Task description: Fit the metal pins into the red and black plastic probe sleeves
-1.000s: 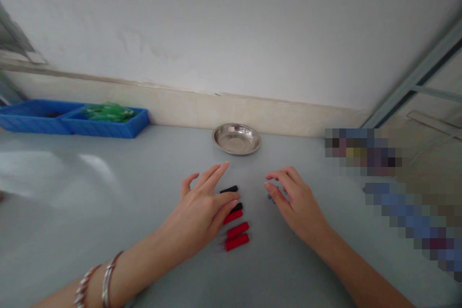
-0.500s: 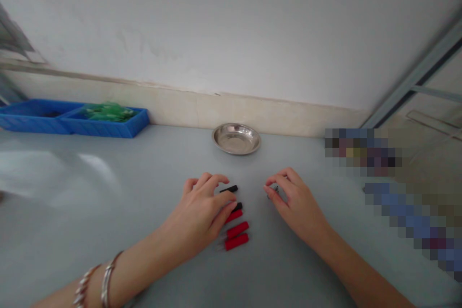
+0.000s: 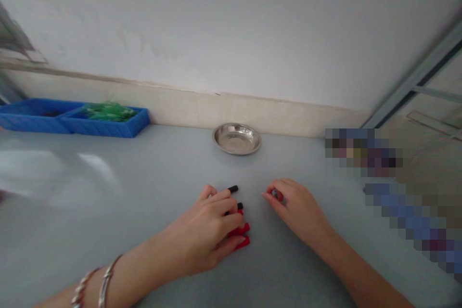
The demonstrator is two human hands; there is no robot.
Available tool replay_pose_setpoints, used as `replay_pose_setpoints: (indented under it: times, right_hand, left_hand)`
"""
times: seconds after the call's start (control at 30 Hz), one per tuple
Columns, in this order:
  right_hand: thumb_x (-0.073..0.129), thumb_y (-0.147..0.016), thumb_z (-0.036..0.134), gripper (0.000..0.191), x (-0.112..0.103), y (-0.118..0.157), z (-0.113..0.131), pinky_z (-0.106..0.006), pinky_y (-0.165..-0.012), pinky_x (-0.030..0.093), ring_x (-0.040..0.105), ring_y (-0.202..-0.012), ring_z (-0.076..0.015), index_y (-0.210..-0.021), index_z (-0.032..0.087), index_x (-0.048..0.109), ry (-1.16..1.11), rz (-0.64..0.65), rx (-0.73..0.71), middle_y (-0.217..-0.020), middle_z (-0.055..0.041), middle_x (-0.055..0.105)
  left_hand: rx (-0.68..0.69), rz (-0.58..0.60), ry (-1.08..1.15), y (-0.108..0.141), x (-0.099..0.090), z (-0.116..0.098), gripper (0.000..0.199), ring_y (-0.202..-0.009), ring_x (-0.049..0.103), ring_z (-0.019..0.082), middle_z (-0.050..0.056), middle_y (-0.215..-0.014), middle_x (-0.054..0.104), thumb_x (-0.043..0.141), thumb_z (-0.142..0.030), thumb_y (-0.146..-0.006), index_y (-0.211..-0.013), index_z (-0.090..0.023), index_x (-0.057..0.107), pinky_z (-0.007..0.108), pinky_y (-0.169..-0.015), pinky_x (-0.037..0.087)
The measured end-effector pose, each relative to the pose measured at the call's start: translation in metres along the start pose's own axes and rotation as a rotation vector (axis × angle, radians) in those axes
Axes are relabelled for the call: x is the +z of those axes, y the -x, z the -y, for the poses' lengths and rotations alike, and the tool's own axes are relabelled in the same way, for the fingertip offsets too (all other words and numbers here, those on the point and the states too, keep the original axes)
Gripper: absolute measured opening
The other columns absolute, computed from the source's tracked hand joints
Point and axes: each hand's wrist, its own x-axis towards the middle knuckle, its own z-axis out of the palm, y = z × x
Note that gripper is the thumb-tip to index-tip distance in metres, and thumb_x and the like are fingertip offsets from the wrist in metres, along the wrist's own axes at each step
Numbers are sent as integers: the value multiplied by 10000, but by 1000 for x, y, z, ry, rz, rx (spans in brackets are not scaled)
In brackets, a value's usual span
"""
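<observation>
Moved nearer with left hand (image 3: 211,224), half-curled over red tubes (image 3: 245,241) and black tubes (image 3: 233,188) on grey bench (image 3: 151,168); right hand (image 3: 294,199) curled around grey bits (image 3: 275,194), both grips unclear; far, metal dish (image 3: 236,142) by pale wall (image 3: 234,33).

The round dish (image 3: 237,140) looks like polished metal, smooth and glossy. The blue bins (image 3: 103,127) appear to be plastic, their outer walls ribbed. The grey tabletop (image 3: 173,154) is smooth with a soft sheen; the painted wall (image 3: 231,24) looks matt, the tile strip (image 3: 173,106) below it smooth.
</observation>
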Motion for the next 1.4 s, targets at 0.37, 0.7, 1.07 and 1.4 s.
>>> replay_pose_setpoints:
  times: [0.37,0.7,1.07,1.4]
  right_hand:
    - [506,-805,203,99,1,-1,-1,-280,-660,411,544,-713,-156,-774,183,597,42,51,10,-777,-31,613]
    - [516,-787,168,82,2,0,0,-279,-656,412,538,-702,-155,-756,184,591,68,31,2,-755,-28,601]
    - [510,-789,166,84,2,0,-1,-295,-679,420,541,-735,-167,-771,182,590,74,59,26,-780,-32,600]
    - [502,-797,170,99,1,0,-1,-288,-670,412,547,-721,-166,-775,182,598,74,64,34,-776,-39,616]
  left_hand:
    - [76,-38,-36,2,2,-2,74,-786,459,140,-17,-757,567,552,-275,-830,-792,-225,590,306,-754,238]
    - [102,-27,-42,3,0,-5,107,-819,458,139,-18,-761,549,618,-329,-778,-739,-230,610,316,-803,246]
    - [51,-1,-29,4,-1,-6,130,-808,433,154,-22,-783,536,632,-296,-740,-686,-203,560,323,-777,240]
    - [5,64,-67,3,-4,-6,89,-811,431,175,-3,-776,537,618,-231,-714,-699,-187,541,352,-758,243]
